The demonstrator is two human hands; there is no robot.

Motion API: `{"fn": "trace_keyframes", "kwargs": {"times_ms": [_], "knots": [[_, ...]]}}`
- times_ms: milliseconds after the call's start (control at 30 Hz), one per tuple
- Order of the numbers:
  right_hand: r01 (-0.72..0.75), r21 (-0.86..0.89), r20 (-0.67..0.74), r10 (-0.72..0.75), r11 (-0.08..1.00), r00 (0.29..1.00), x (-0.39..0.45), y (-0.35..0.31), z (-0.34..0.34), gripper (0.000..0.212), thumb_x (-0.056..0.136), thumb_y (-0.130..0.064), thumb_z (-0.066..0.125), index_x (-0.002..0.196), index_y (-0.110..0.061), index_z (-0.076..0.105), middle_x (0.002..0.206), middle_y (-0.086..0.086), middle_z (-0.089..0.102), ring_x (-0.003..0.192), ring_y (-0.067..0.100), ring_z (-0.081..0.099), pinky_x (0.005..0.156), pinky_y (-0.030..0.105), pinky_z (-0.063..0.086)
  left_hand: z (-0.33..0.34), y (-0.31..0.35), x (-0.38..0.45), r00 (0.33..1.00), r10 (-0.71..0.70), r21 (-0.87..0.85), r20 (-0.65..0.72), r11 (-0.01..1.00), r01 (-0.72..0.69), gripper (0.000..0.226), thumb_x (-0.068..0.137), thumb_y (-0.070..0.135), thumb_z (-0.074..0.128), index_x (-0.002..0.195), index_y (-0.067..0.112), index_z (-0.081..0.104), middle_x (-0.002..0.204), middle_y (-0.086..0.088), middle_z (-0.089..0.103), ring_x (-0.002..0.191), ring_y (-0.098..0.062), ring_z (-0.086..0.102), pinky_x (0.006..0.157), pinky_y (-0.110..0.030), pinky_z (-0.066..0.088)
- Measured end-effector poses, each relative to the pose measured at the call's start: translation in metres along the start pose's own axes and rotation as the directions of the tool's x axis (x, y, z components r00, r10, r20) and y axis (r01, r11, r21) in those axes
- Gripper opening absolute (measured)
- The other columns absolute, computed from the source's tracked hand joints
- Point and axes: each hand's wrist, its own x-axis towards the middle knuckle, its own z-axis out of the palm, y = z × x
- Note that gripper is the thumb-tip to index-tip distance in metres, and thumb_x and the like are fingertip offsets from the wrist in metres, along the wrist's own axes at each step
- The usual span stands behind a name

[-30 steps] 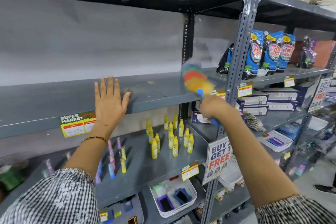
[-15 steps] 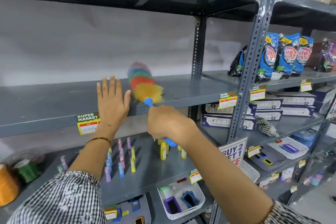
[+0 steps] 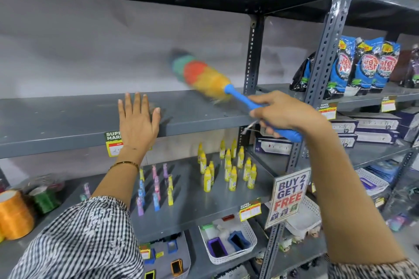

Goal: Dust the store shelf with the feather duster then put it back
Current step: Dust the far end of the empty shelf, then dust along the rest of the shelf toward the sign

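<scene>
A rainbow feather duster (image 3: 199,77) with a blue handle lies angled over the grey metal shelf (image 3: 68,118), its blurred head low over the shelf's back middle. My right hand (image 3: 283,113) is shut around the blue handle, at the shelf's front right by the upright post. My left hand (image 3: 138,122) rests flat, fingers spread, on the shelf's front edge, left of the duster. This shelf board carries no goods.
A perforated grey post (image 3: 326,56) stands right of the duster. Blue detergent pouches (image 3: 367,65) fill the neighbouring shelf. Below are yellow bottles (image 3: 229,172), small coloured bottles (image 3: 156,188), thread spools (image 3: 13,213), a "BUY 2 GET 1 FREE" sign (image 3: 288,197) and white baskets (image 3: 229,242).
The duster swept left to my left hand, then back right across the shelf; its head now points left and my right hand is further right. My left hand stayed put.
</scene>
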Motion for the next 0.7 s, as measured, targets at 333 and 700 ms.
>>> {"fn": "trace_keyframes", "kwargs": {"times_ms": [333,700], "knots": [[-0.366,-0.267,-0.244,0.305,0.892,0.921,0.011,0.068,0.004,0.045,0.085,0.003,0.04,0.129,0.002,0.047,0.064,0.017,0.055,0.05,0.024,0.05,0.05,0.026,0.039,-0.001,-0.008,-0.004,0.996,0.089,-0.039,0.01,0.995,-0.089,0.071,0.094,0.049,0.018,0.138,-0.003,0.038,0.147,-0.022,0.034,0.14,-0.038,0.016,0.115,-0.046,0.006],[0.052,-0.378,0.093,-0.018,0.924,0.995,-0.004,-0.011,0.076,0.018,0.082,-0.001,0.042,0.095,-0.005,0.052,0.06,0.006,0.049,0.057,0.026,0.051,0.045,0.024,0.035,-0.016,-0.043,-0.022,0.999,-0.014,0.067,0.042,0.998,0.011,0.078,0.094,0.056,0.011,0.139,-0.003,0.035,0.148,-0.025,0.03,0.14,-0.04,0.012,0.115,-0.051,0.003]]}}
